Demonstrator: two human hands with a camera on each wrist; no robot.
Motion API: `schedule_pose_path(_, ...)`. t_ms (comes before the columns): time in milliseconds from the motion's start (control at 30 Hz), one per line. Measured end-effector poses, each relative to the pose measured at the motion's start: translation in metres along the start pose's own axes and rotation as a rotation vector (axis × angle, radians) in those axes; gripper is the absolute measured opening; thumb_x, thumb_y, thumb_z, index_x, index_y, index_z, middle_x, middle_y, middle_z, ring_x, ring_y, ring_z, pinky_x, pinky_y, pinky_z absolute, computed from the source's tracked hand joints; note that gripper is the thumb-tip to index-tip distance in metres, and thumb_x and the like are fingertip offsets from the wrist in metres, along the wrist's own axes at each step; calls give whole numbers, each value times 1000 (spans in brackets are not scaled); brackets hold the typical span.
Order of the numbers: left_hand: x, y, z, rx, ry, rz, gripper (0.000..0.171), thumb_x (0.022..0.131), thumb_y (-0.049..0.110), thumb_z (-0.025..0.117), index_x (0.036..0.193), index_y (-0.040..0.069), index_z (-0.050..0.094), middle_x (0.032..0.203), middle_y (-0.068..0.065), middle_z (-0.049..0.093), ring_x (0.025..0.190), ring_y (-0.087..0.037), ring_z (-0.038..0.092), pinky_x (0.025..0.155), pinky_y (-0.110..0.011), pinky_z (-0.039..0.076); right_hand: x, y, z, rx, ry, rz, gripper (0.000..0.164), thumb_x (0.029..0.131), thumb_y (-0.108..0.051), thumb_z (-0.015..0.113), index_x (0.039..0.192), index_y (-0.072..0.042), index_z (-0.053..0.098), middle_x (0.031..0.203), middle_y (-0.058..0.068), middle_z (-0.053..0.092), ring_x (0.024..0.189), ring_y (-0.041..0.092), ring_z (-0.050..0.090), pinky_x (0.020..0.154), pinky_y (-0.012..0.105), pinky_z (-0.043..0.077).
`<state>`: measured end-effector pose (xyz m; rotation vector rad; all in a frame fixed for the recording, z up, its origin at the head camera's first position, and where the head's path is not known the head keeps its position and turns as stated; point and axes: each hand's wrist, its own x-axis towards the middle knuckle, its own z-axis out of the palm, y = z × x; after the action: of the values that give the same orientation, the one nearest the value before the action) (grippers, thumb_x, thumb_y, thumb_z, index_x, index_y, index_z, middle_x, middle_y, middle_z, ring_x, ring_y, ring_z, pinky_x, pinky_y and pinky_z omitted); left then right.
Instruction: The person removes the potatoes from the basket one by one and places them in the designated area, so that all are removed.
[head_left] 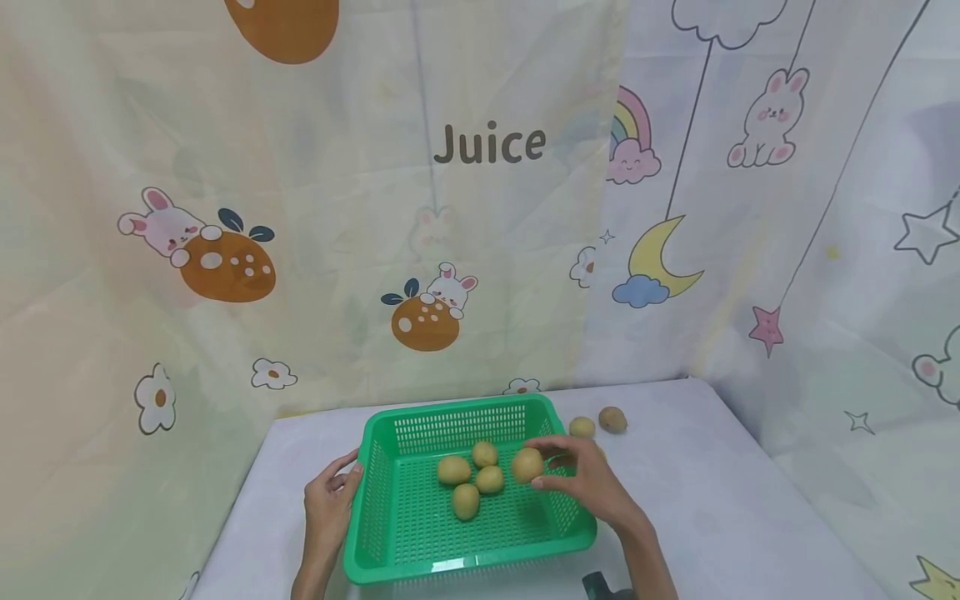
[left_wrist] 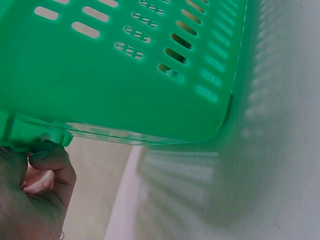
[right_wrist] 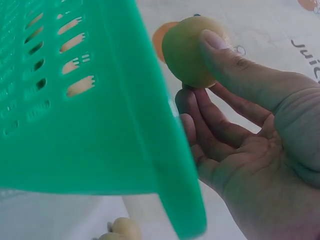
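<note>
A green plastic basket (head_left: pixel 480 562) with slotted walls stands on the table. Several round yellowish potatoes (head_left: pixel 465 502) lie loose on its floor. My left hand (head_left: pixel 330 508) grips the basket's left rim; in the left wrist view its curled fingers (left_wrist: pixel 52 160) are right at the underside of the rim. Over the basket's right part, my right hand (head_left: pixel 588 479) pinches one potato (head_left: pixel 527 466) between thumb and fingertips. The right wrist view shows this potato (right_wrist: pixel 192 52) above the rim, with the thumb on its side and fingers beneath.
Beyond the right hand, a pale potato (head_left: pixel 582 427) and a browner one (head_left: pixel 612 419) lie on the white-covered table (head_left: pixel 720 500), and another is mostly hidden behind the hand. A printed curtain (head_left: pixel 337 250) hangs behind the table. A dark object (head_left: pixel 600 586) shows at the bottom edge.
</note>
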<state>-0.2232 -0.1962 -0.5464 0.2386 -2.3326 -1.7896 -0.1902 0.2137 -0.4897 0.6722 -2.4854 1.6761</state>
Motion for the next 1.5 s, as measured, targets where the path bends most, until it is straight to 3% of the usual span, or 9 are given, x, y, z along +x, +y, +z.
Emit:
schedule_pose_path(200, -1, 0, 0, 1, 6, 13, 40, 112, 19, 63, 148, 1, 64, 106, -24, 81, 71, -10, 79, 64, -25, 66, -1, 3, -2, 27, 19, -3, 47, 94, -12, 86, 137, 1, 72, 130, 17, 78, 111, 10, 74, 94, 36, 63)
schedule_pose_path(467, 1, -1, 0, 4, 3, 7, 41, 112, 21, 63, 149, 3, 64, 102, -21, 81, 70, -11, 78, 63, -26, 65, -3, 7, -6, 37, 40, -15, 44, 95, -9, 85, 136, 0, 73, 126, 18, 79, 111, 9, 74, 92, 37, 64)
schedule_pose_path(700, 1, -1, -1, 0, 2, 15, 40, 112, 21, 64, 147, 2, 65, 97, -19, 82, 68, -12, 78, 62, -26, 64, -6, 8, -12, 63, 33, -4, 45, 95, -8, 84, 138, -2, 71, 130, 20, 77, 110, 14, 77, 98, 40, 64)
schedule_pose_path(900, 1, -1, 0, -7, -1, 11, 41, 112, 21, 64, 148, 2, 64, 102, -21, 81, 70, -12, 79, 63, -26, 65, -8, 11, -18, 73, 38, 8, 47, 96, -7, 83, 140, 2, 69, 131, 21, 76, 109, 15, 78, 99, 36, 63)
schedule_pose_path(1067, 1, -1, 0, -3, -4, -1, 41, 112, 22, 63, 149, 2, 63, 106, -23, 81, 72, -11, 79, 65, -26, 66, -10, 14, -21, 62, 58, 7, 44, 98, -9, 81, 140, -1, 70, 131, 21, 76, 111, 16, 77, 101, 40, 63)
schedule_pose_path(1300, 0, 1, 0, 4, 3, 12, 41, 112, 21, 63, 148, 2, 64, 98, -19, 81, 70, -11, 78, 64, -26, 65, -12, 16, -25, 62, 90, 36, 46, 97, -9, 82, 140, 1, 69, 130, 19, 77, 114, 12, 76, 102, 30, 61)
schedule_pose_path(1500, -1, 2, 0, 13, 10, 14, 40, 112, 20, 63, 148, 1, 64, 97, -18, 81, 70, -10, 78, 64, -25, 65, -14, 18, -29, 40, 115, 47, 45, 97, -10, 83, 139, -1, 70, 130, 18, 77, 114, 7, 75, 99, 29, 62)
